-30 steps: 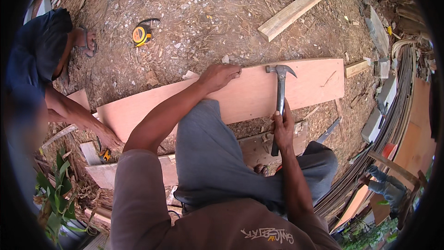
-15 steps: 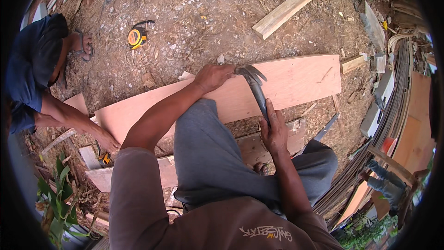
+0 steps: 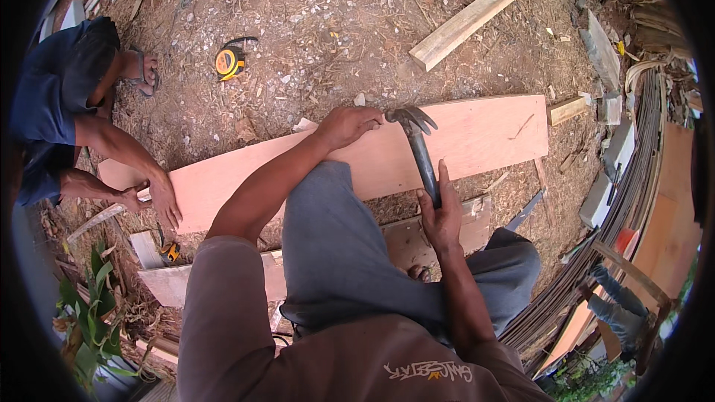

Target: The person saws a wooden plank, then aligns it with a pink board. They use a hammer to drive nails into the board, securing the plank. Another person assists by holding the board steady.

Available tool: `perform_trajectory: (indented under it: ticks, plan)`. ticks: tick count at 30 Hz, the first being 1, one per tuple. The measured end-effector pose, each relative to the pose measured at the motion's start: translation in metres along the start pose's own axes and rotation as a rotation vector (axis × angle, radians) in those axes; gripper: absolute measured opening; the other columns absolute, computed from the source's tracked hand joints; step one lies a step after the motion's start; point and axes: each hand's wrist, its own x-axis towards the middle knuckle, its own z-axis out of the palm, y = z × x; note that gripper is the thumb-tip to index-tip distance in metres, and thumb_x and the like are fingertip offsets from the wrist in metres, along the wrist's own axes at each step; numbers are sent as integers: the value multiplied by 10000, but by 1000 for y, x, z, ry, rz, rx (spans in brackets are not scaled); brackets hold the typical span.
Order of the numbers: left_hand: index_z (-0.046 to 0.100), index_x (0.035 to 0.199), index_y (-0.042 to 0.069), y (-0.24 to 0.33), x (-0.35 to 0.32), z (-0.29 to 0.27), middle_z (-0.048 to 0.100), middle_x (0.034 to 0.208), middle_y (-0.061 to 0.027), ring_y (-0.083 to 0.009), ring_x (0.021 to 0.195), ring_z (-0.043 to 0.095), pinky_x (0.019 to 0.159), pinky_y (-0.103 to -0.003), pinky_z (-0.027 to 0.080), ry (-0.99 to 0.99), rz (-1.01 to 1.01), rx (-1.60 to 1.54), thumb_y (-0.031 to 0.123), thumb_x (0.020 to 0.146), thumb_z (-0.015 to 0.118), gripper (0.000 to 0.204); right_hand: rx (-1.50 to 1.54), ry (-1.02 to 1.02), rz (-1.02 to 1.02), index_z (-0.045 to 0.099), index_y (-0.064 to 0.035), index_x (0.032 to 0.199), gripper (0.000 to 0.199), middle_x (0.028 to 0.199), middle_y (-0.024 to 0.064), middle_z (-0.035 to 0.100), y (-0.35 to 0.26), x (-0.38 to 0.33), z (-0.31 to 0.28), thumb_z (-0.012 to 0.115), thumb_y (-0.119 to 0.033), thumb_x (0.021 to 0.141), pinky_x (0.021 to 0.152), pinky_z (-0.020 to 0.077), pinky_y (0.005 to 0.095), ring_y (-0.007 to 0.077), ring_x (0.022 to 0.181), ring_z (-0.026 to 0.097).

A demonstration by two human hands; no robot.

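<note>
My right hand point(image 3: 442, 217) is wrapped round the lower handle of a claw hammer point(image 3: 422, 155), with one finger stretched up beside it. The hammer's dark head is over the far edge of a long pinkish plywood board point(image 3: 484, 134), close to the fingertips of my left hand point(image 3: 350, 126). My left hand is pinched at that edge, and what its fingertips hold is too small to make out. The board lies crosswise beyond my left knee. At its left end a co-worker's hand point(image 3: 165, 199) presses on the surface, and their other hand point(image 3: 135, 198) is beside it.
A yellow-black tape measure point(image 3: 230, 63) and a timber block point(image 3: 468, 24) lie on the littered ground beyond. A saw blade point(image 3: 524, 210) shows right of my right hand. Another board point(image 3: 167, 283) lies nearer, under my legs. Stacked strips point(image 3: 642, 171) line the right side.
The co-worker's hand has shifted up along the board's left end, and their other hand now shows beside it. My hammer has barely moved; the fingers of my right hand have loosened a little.
</note>
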Motion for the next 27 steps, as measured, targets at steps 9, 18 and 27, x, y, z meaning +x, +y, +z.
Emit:
perform_trajectory:
  ticks: [9,18,27]
  plan:
    - [671,1022,28,6,9,-4,700,1009,-252,-433,967,669,902,-547,511,-19,-521,302,414,1045,427,458,299,254,-204,464,-11,1271,419,869,101,600,12,-14,11,665,-250,991,623,479,312,160,687,588]
    - [707,1002,14,0,11,0,708,1061,-239,-415,1021,671,949,-528,511,-24,-535,262,369,1031,440,445,675,227,-42,526,-26,1286,501,791,122,617,-16,-8,-15,641,-421,1000,596,503,327,223,613,583]
    - [681,1025,3,-3,11,2,680,1077,-260,-430,1047,646,959,-536,491,-14,-535,244,346,1034,430,425,131,-194,334,528,3,1213,439,740,227,607,7,-6,30,594,-384,1016,657,474,534,432,696,625]
